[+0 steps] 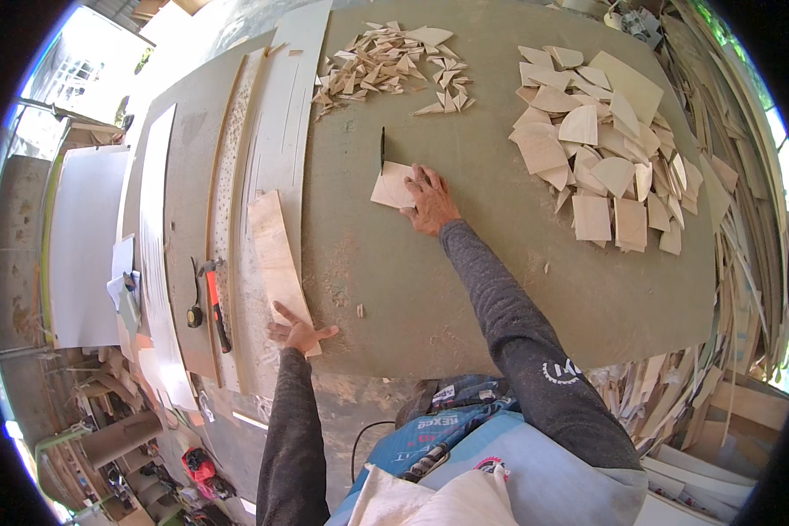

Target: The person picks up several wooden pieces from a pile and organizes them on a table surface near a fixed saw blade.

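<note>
Pale wood strip (279, 254) is being touched by the splayed left hand (298, 334); small wood piece (389, 187) is being covered by the right hand (431, 205), its grip not being discernible

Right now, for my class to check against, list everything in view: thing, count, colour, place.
Wood piece: one, pale, under the right hand
Blade-like strip: one, dark, at that piece's far edge
Wood strip: one, pale, under the left hand
Small offcuts: many, pale, far middle
Larger cut pieces: many, pale, far right
Hammer: one, orange and black handle, left
Tape measure: one, black and yellow, beside hammer
White panels: at least two, far left
Table: one, greenish brown, centre
Edge clutter: uncountable, mixed, around the table
Sleeves: two, dark grey, near side
Left hand: one, bare, on wood strip
Right hand: one, bare, on wood piece
</note>
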`<state>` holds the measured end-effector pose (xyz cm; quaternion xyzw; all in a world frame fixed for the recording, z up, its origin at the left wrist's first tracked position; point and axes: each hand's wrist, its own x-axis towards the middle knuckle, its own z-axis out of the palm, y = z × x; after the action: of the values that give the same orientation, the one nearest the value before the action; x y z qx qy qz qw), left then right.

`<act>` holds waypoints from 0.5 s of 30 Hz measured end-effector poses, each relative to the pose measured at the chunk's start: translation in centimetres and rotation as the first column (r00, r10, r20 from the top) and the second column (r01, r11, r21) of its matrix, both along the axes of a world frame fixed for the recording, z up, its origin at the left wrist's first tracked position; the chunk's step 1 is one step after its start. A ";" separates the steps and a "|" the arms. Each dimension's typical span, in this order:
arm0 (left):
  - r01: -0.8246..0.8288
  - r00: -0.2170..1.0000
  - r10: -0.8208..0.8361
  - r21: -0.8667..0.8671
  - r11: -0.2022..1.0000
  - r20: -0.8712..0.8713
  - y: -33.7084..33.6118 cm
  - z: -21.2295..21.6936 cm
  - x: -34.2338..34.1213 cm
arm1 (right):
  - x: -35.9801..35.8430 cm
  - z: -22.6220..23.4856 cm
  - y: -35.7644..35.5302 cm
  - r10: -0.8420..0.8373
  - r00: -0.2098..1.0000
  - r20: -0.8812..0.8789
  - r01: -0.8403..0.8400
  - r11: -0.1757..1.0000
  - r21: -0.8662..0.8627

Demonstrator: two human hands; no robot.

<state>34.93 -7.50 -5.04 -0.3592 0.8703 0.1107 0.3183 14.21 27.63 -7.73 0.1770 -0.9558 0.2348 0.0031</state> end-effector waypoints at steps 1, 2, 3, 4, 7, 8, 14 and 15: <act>0.002 1.000 -0.002 -0.005 1.000 -0.003 0.0 0.0 0.1 | 0.0 0.0 0.0 -0.004 1.000 0.003 0.004 1.000 0.000; 0.000 1.000 0.000 0.002 1.000 0.003 0.1 0.1 -0.1 | 0.0 0.1 0.0 -0.013 1.000 0.006 0.013 1.000 0.001; -0.002 1.000 0.002 0.009 1.000 0.009 0.3 0.4 -0.3 | 0.1 0.1 0.1 -0.019 1.000 0.002 0.019 1.000 0.003; -0.004 1.000 0.004 0.016 1.000 0.015 0.4 0.6 -0.4 | 0.1 0.1 0.1 -0.024 1.000 -0.001 0.024 1.000 0.004; -0.022 1.000 0.022 0.022 1.000 0.004 0.3 0.5 -0.3 | -0.1 0.0 0.1 -0.024 1.000 -0.011 0.024 1.000 0.003; -0.022 1.000 0.021 0.019 1.000 0.003 0.3 0.5 -0.3 | -0.2 0.1 0.1 -0.022 1.000 -0.014 0.022 1.000 0.003; -0.035 0.999 0.035 0.021 0.999 -0.013 0.0 0.0 -0.1 | -0.7 -0.2 -0.1 -0.036 0.999 -0.015 0.036 0.999 0.005; -0.036 0.999 0.036 0.033 0.999 -0.019 0.2 0.1 -0.2 | -0.9 -0.3 0.0 -0.037 0.999 -0.007 0.037 0.999 0.007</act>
<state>34.74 -7.34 -4.93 -0.3683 0.8649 0.1343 0.3135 13.35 27.64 -8.05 0.1599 -0.9598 0.2304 0.0100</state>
